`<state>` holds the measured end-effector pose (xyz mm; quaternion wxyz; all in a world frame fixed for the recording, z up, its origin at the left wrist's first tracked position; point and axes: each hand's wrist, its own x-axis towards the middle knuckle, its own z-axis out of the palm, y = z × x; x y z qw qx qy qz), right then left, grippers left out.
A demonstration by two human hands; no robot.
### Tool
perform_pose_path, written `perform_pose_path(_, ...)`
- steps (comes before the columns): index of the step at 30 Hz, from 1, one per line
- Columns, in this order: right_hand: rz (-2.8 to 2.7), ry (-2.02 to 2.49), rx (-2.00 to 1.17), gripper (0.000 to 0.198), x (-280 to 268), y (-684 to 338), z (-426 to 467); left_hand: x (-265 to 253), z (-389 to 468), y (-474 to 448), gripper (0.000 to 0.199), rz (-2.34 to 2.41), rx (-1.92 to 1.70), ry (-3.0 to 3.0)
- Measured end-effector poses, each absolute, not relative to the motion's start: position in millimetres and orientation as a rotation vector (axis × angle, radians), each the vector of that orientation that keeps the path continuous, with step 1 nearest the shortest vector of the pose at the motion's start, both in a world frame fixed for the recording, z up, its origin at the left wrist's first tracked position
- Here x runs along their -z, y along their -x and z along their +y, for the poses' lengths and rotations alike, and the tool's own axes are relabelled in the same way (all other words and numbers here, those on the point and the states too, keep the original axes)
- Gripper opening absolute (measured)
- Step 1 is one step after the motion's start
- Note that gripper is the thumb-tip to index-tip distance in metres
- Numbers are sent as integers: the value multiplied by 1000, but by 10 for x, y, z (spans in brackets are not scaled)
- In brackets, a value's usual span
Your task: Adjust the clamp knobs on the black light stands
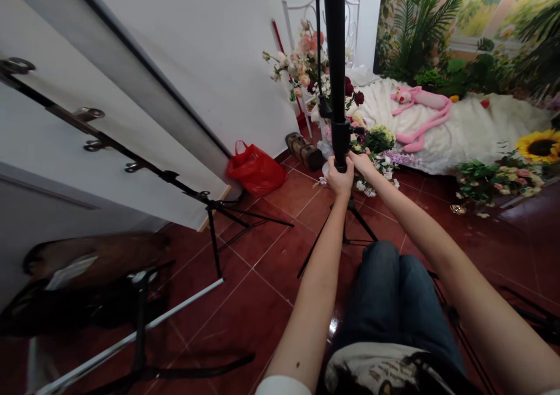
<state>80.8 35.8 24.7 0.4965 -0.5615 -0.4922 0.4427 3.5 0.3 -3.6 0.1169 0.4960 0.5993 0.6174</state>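
Both hands [350, 170] clenched round black stand pole [336, 62], flowers [380, 144] just behind

Red plastic bag [256, 169] lay on tiled floor [262, 255] against white wall [210, 45]. Pink plush toy [420, 112] sprawled on white fur throw [472, 129]. Sunflower [540, 146] sat at right edge. Flower bouquet [301, 62] stood before white bed frame [286, 16]. Second tripod [214, 214] stood left, legs spread.

I see bare red tile floor [266, 249] open left of the upright stand pole [336, 62], up to the second tripod [214, 220]. Far right, flowers [376, 150] crowd the pole's base; my knees [389, 290] block the near side.
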Motion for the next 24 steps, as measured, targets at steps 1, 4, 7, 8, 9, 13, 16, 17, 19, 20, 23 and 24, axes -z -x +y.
perform_pose_path(1, -1159, 1342, -1114, 41, -231, -786, 340, 35, 1, -33, 26, 1759, -1802, -1453)
perform_pose_path(4, -1116, 1302, -1113, 33, -192, -791, 252, 29, -5, -29, 25, 1770, -1794, -1459)
perform_pose_path(7, -1226, 1206, -1013, 34, -153, -915, 161, 34, 0, -30, 25, 1760, -1809, -1474)
perform_pose_path(8, -1275, 1179, -1014, 37, -138, -968, 140, 39, 4, -31, 25, 1754, -1816, -1477)
perform_pose_path(9, -1312, 1155, -1034, 41, -123, -1018, 123, 44, 9, -33, 25, 1747, -1822, -1478)
perform_pose_path(13, -1299, 1092, -1227, 46, -74, -1094, 90, 59, 22, -35, 29, 1741, -1836, -1471)
perform_pose_path(16, -1185, 1046, -1332, 45, -51, -987, 54, 56, 20, -33, 29, 1729, -1832, -1469)
perform_pose_path(17, -1144, 1035, -1346, 46, -43, -931, 37, 53, 18, -33, 29, 1731, -1827, -1469)
perform_pose_path(19, -1081, 1032, -1351, 53, -29, -807, 7, 46, 12, -32, 28, 1757, -1817, -1460)
perform_pose_path(20, -1067, 1035, -1344, 59, -21, -747, -1, 44, 10, -32, 27, 1769, -1814, -1456)
perform_pose_path(23, -1047, 1044, -1284, 76, -5, -611, 14, 45, 9, -30, 26, 1767, -1821, -1460)
perform_pose_path(24, -1032, 1049, -1257, 78, -2, -587, 33, 48, 11, -29, 25, 1763, -1823, -1467)
